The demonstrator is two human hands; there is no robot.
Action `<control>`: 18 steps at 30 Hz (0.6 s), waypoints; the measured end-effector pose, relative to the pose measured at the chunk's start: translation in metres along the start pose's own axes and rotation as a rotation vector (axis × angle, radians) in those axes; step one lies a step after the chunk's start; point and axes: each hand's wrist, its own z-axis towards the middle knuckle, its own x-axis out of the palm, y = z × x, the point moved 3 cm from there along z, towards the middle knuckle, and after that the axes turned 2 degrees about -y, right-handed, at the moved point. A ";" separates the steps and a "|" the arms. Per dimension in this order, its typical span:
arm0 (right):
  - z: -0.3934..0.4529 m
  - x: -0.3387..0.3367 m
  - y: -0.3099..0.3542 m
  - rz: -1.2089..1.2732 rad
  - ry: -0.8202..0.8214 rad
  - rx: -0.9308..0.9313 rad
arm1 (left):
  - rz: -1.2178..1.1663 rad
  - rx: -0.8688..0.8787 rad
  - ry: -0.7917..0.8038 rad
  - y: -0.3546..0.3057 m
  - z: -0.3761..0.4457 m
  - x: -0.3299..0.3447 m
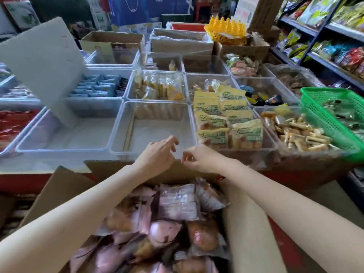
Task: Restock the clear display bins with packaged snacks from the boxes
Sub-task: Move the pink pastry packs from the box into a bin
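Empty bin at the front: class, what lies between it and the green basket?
In the head view, two bins: the yellow-green packs beside the empty bin, then beige stick snacks next to the green basket.

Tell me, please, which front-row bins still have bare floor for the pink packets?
The clear bin right beyond both hands has a bare floor, bordered on its right by the yellow-green packets. The bin to its left is also mostly bare. The pastry-stick bin and green basket are crowded.

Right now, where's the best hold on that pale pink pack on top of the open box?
Probably pinch the pale pink pack across its flat side edges, coming from above: it lies face up on the heap, with box walls blocking lower approaches.
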 end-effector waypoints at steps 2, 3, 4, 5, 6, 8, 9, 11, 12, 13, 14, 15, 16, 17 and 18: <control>0.004 0.036 0.021 -0.067 0.181 0.033 | -0.013 -0.044 0.039 0.027 -0.031 -0.008; 0.006 0.051 0.030 -0.093 0.239 0.052 | -0.012 -0.065 0.059 0.040 -0.044 -0.011; 0.007 0.062 0.038 -0.102 0.269 0.068 | -0.003 -0.077 0.085 0.051 -0.055 -0.014; 0.008 0.070 0.047 -0.094 0.270 0.077 | 0.011 -0.085 0.123 0.061 -0.066 -0.017; 0.008 0.076 0.056 -0.076 0.260 0.076 | 0.026 -0.091 0.176 0.071 -0.074 -0.018; 0.010 0.085 0.072 -0.045 0.254 0.047 | 0.065 -0.088 0.315 0.089 -0.089 -0.016; 0.010 0.089 0.079 -0.043 0.264 0.023 | 0.098 -0.088 0.384 0.096 -0.096 -0.013; 0.012 0.098 0.091 -0.039 0.291 -0.004 | 0.162 -0.091 0.477 0.109 -0.108 -0.007; 0.013 0.104 0.094 -0.042 0.303 -0.004 | 0.175 -0.085 0.502 0.113 -0.113 -0.004; 0.015 0.110 0.098 -0.051 0.318 0.013 | 0.183 -0.086 0.527 0.117 -0.117 -0.001; 0.018 0.116 0.099 -0.063 0.320 0.042 | 0.201 -0.102 0.553 0.121 -0.121 0.002; 0.021 0.121 0.099 -0.062 0.320 0.090 | 0.230 -0.136 0.580 0.125 -0.125 0.004; 0.025 0.127 0.098 -0.036 0.325 0.137 | 0.260 -0.180 0.604 0.127 -0.128 0.005; 0.028 0.133 0.097 0.029 0.338 0.191 | 0.274 -0.224 0.622 0.130 -0.130 0.006; 0.031 0.138 0.097 0.128 0.343 0.237 | 0.273 -0.256 0.632 0.132 -0.131 0.007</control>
